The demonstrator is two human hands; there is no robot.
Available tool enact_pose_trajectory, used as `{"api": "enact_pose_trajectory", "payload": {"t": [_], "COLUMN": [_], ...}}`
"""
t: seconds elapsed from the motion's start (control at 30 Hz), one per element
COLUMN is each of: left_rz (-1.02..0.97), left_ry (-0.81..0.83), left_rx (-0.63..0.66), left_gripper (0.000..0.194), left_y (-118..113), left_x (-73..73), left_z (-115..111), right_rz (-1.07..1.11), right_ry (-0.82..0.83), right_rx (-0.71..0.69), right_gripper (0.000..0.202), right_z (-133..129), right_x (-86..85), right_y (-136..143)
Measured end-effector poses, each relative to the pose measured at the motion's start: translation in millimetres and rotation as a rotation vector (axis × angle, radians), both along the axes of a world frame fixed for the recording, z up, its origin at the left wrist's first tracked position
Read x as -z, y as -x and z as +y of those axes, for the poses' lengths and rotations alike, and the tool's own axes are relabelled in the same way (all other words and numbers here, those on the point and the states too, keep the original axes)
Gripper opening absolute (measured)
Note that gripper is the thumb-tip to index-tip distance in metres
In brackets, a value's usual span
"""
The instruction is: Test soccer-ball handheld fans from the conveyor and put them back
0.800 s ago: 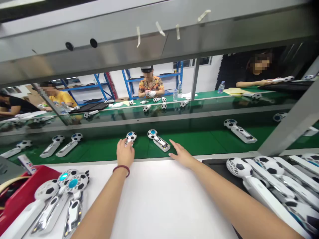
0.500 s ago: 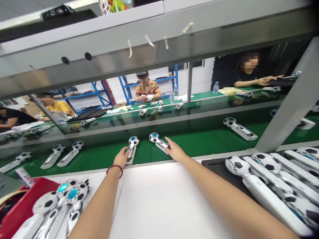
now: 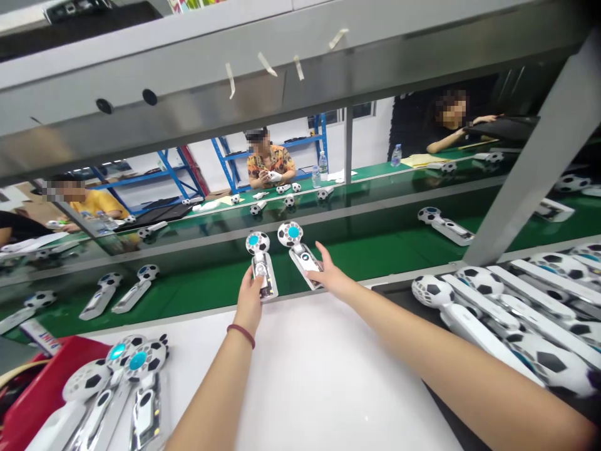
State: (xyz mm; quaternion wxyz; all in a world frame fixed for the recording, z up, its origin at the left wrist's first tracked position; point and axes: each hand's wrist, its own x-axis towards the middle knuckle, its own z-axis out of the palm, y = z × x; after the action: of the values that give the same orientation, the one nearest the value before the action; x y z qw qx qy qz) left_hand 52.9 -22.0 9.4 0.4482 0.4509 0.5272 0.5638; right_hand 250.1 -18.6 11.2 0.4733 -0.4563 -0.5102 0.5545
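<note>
My left hand (image 3: 248,295) grips a handheld fan (image 3: 263,275) by its white handle, thumb lying on the open face where inner parts show. The round head has a black-and-white football pattern and a blue centre, and points away from me. In my right hand (image 3: 331,275) is a second such fan (image 3: 300,254), pinched at the handle's lower end with my thumb on top and my index finger sticking up. Both fans are tilted up side by side, heads close together, at the near edge of the green belt (image 3: 370,247).
More football fans (image 3: 136,294) lie on the belt to the left, and another fan (image 3: 446,225) lies right. A black tray (image 3: 394,294) full of fans is at right. A red bin (image 3: 61,369) with fans beside it stands left. A shelf beam (image 3: 188,88) crosses above; co-workers sit opposite.
Both fans have come up from the belt, their heads now tilted more toward me. My left hand has moved right, closer to my right hand, which has closed on its fan.
</note>
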Motion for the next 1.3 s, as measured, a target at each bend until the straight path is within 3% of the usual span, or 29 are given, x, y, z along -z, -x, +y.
{"api": "enact_pose_trajectory", "payload": {"t": [0.1, 0.17, 0.23, 0.3, 0.47, 0.6, 0.73, 0.83, 0.9, 1.0, 1.13, 1.3], "left_rz": [-0.236, -0.488, -0.676, -0.702, -0.59, -0.558, -0.432, -0.311, -0.258, -0.214, -0.204, -0.286], "left_ry": [-0.076, -0.053, 0.007, 0.061, 0.154, 0.079, -0.111, -0.212, -0.215, -0.143, 0.005, 0.112], "left_rx": [0.082, 0.165, 0.215, 0.227, 0.226, 0.205, 0.116, 0.061, 0.061, 0.116, 0.198, 0.236], "left_gripper": [0.055, 0.046, 0.032, 0.031, 0.049, 0.057, 0.059, 0.056, 0.058, 0.058, 0.047, 0.043], "left_y": [-18, -27, -33, -36, -42, -44, -38, -34, -32, -29, -30, -44], "left_x": [-30.9, -49.8, -60.9, -63.0, -44.2, -28.7, -20.7, -11.3, -1.4, 16.2, 35.3, 41.9], "left_z": [-33, -52, -65, -72, -72, -67, -61, -56, -53, -52, -56, -64], "right_rz": [0.34, 0.505, 0.591, 0.607, 0.629, 0.675, 0.475, 0.343, 0.327, 0.373, 0.396, 0.433], "right_ry": [-0.049, -0.025, 0.034, 0.093, 0.219, 0.277, -0.056, -0.28, -0.316, -0.148, 0.111, 0.275], "right_rx": [-0.046, -0.019, 0.029, 0.062, 0.139, 0.146, 0.293, 0.273, 0.23, 0.191, 0.17, 0.154], "right_gripper": [0.099, 0.083, 0.06, 0.049, 0.052, 0.046, 0.053, 0.064, 0.07, 0.07, 0.047, 0.056], "right_z": [-37, -57, -73, -83, -90, -83, -76, -72, -70, -66, -61, -67], "right_x": [-28.6, -42.8, -47.0, -41.5, -15.6, -3.9, 2.0, 4.7, 6.6, 11.5, 21.1, 20.2], "right_y": [-9, -10, -8, -5, -2, -7, -15, -23, -27, -30, -23, -9]}}
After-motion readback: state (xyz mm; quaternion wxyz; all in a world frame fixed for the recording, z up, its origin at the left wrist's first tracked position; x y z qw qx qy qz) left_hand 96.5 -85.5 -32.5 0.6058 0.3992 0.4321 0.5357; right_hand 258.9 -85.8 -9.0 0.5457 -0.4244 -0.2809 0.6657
